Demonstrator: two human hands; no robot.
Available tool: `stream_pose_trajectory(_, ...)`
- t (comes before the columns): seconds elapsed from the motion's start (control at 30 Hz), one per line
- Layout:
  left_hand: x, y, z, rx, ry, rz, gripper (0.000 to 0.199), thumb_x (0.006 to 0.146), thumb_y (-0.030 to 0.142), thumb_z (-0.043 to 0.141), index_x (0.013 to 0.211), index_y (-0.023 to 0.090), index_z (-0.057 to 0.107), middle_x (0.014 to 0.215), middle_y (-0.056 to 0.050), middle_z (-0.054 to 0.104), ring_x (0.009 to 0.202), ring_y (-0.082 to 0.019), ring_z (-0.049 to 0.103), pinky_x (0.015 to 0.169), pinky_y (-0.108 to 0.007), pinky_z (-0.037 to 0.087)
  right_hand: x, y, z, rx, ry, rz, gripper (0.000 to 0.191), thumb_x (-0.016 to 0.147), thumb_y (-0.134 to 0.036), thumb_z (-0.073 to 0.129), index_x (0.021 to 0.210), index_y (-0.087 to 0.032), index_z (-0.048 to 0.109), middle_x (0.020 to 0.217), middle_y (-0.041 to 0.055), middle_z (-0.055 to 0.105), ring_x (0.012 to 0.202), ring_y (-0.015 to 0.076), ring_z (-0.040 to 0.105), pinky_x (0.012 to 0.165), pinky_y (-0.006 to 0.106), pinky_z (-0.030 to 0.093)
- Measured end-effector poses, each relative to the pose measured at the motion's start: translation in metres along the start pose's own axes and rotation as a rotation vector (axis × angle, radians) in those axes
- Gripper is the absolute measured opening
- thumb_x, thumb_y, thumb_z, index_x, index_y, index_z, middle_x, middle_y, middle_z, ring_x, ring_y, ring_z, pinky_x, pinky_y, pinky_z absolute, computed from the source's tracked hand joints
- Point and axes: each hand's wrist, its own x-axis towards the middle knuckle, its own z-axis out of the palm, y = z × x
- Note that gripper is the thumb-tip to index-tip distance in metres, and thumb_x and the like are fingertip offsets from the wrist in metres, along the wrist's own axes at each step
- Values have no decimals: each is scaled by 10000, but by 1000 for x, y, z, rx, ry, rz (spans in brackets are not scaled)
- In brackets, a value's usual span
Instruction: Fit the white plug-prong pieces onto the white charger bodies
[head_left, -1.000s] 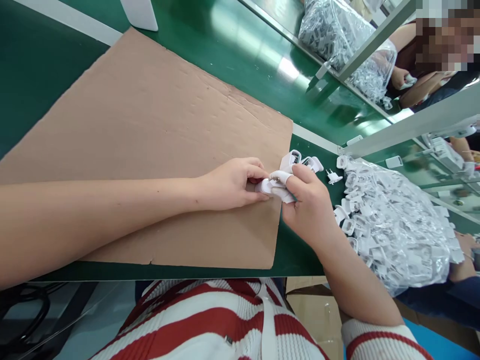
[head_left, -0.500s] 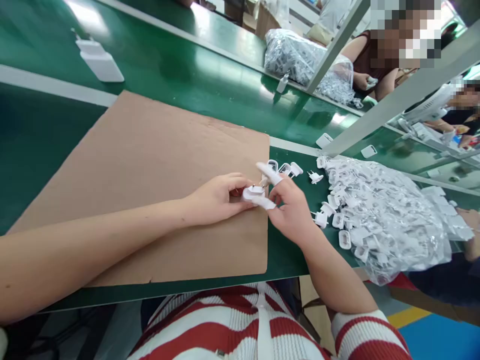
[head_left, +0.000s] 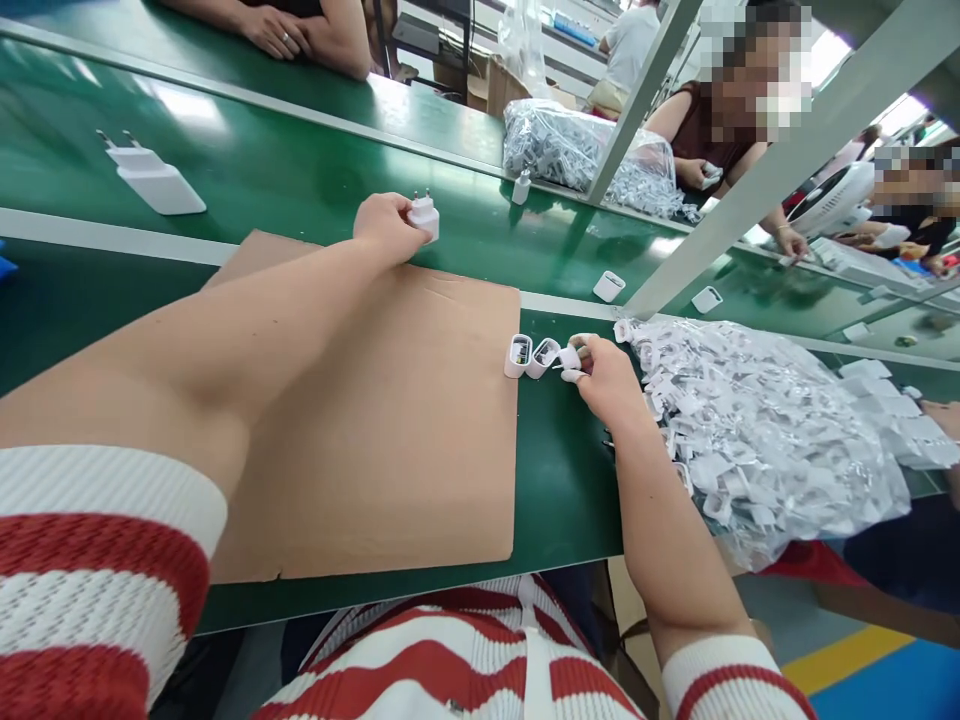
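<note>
My left hand (head_left: 386, 228) reaches over the far edge of the cardboard sheet (head_left: 442, 430), closed on a white plug charger (head_left: 424, 220) whose two pins point up. My right hand (head_left: 606, 378), with white covers on thumb and fingertip, pinches a small white plug piece (head_left: 570, 358) just right of the sheet. Close beside it stand two open white charger casings: one casing (head_left: 518, 356) at the cardboard's right edge, with parts showing inside, and another casing (head_left: 543, 357) tilted against it.
A clear bag of white plug parts (head_left: 780, 440) lies at the right. On the green belt are a white charger (head_left: 154, 180) and scattered casings (head_left: 609, 286). A metal post (head_left: 750, 170) slants across the right side. Co-workers sit opposite, near another bag of parts (head_left: 555, 140).
My left hand has moved from the cardboard's right edge to the far belt with a charger. My right hand has shifted right, to the loose pieces. The view has turned slightly.
</note>
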Motion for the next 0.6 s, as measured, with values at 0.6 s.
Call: stream_pose_trajectory(0.6,-184,47,67,-144,-429,418,559,801,497,784,1239,175,658,1277,-139,665,1263,-344,589,1135,-518,500,-5,-24,-22,1488,-106,314,146,951,-313,684,1036,-211,745,1162,78,776,1016,170,737,1040,334,647)
